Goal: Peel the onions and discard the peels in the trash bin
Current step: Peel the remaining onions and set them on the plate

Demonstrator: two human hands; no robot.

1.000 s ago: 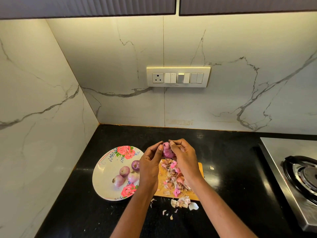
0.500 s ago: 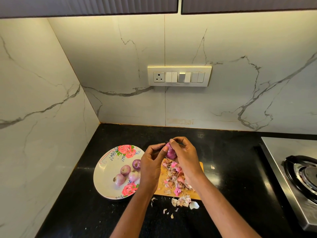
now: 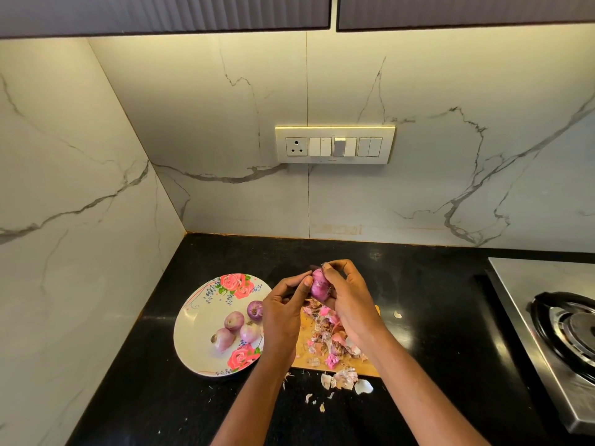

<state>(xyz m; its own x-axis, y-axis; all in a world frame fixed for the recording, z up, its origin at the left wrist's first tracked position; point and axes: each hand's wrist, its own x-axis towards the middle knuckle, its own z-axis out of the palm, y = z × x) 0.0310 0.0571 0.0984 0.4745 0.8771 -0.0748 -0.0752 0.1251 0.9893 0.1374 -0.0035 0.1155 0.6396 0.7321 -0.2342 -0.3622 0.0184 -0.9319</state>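
Fingers (image 3: pixel 328 272) of the right hand (image 3: pixel 349 304) are curling over the top of a purple onion (image 3: pixel 319 287) and clamping it, thumb tip pressing near its upper end. Left hand (image 3: pixel 283 312) is gripping the same onion from the left side, thumb against its skin, other fingers curled behind. Onion is being held in the air above the far end of the wooden cutting board (image 3: pixel 304 358), between both hands.

Peels (image 3: pixel 328 338) are lying in a pink and tan heap on the board, partly under the right wrist. More scraps (image 3: pixel 344 379) are sitting on the black bench (image 3: pixel 428 300) just past the board's near edge, and one small flake (image 3: pixel 397 314) is lying to the board's right.

Floral plate (image 3: pixel 199 320) is sitting just left of the board, holding four onions (image 3: pixel 240 326) grouped near its right side. Whether they are peeled, cannot tell.

Steel stove (image 3: pixel 547 329) is sitting at the right edge. Switch panel (image 3: pixel 335 144) is mounted on the marble wall behind.
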